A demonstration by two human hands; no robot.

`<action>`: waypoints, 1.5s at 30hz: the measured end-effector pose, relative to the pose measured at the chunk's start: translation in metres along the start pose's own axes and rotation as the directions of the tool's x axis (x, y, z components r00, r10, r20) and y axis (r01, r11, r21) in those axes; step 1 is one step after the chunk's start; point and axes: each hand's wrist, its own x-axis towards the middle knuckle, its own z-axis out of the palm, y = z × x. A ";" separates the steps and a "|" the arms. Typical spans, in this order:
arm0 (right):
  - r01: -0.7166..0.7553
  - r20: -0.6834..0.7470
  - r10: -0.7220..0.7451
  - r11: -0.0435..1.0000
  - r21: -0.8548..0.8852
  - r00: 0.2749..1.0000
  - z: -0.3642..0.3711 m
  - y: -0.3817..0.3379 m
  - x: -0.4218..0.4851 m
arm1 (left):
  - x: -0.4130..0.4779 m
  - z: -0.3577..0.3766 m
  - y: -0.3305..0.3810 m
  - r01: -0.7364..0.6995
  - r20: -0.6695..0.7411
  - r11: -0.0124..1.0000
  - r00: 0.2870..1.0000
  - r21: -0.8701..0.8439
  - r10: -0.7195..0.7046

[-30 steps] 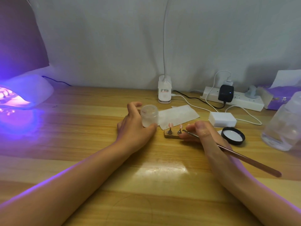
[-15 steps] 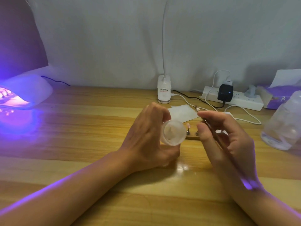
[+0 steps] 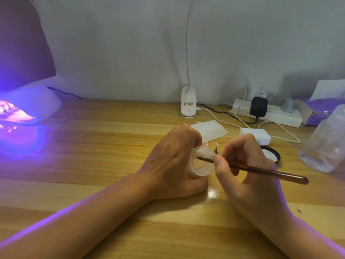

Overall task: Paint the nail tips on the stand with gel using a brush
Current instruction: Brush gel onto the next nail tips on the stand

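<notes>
Nearest: two bare forearms over the pale wooden table [image 3: 93,165]. Left hand [image 3: 171,161] has its fingers curled round a small clear plastic gel jar [image 3: 202,162], tipped so the open mouth faces the person. Right hand [image 3: 248,165] pinches a thin dark-handled brush [image 3: 261,170] between thumb and fingers; bristle end sits inside the jar's mouth, handle points off to the right.

Just behind the jar: two pink nail tips [image 3: 216,144] on their stand, mostly hidden by the hands. Right of them, a black round lid [image 3: 276,154] lying flat, and a white rectangular block [image 3: 261,134]. A white paper sheet [image 3: 212,128] lies behind the left hand.

Far right: a clear plastic bottle [image 3: 324,146]. Farther back: a white clip lamp base [image 3: 188,105], a white power strip [image 3: 280,116] with a black adapter. Far left: a white nail lamp glowing violet [image 3: 31,105].
</notes>
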 end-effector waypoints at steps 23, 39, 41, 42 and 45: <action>0.031 -0.027 -0.031 1.000 0.003 0.999 0.000 -0.001 0.001 | 0.000 0.000 0.001 0.003 0.003 1.000 1.000 0.019 -0.003; -0.265 -0.026 0.283 0.923 0.278 0.959 -0.005 0.006 0.005 | 0.005 0.005 -0.035 0.727 -0.095 0.677 0.670 -0.118 -0.736; -0.345 0.013 0.370 0.854 0.389 0.929 -0.007 0.010 0.006 | 0.003 0.006 -0.038 0.751 -0.037 0.650 0.651 -0.115 -0.759; -0.384 0.027 0.411 0.823 0.418 0.911 -0.008 0.012 0.006 | 0.003 0.006 -0.038 0.755 -0.016 0.647 0.649 -0.106 -0.760; -0.450 0.052 0.488 0.754 0.478 0.871 -0.011 0.016 0.008 | 0.003 0.008 -0.039 0.741 -0.012 0.670 0.670 -0.040 -0.742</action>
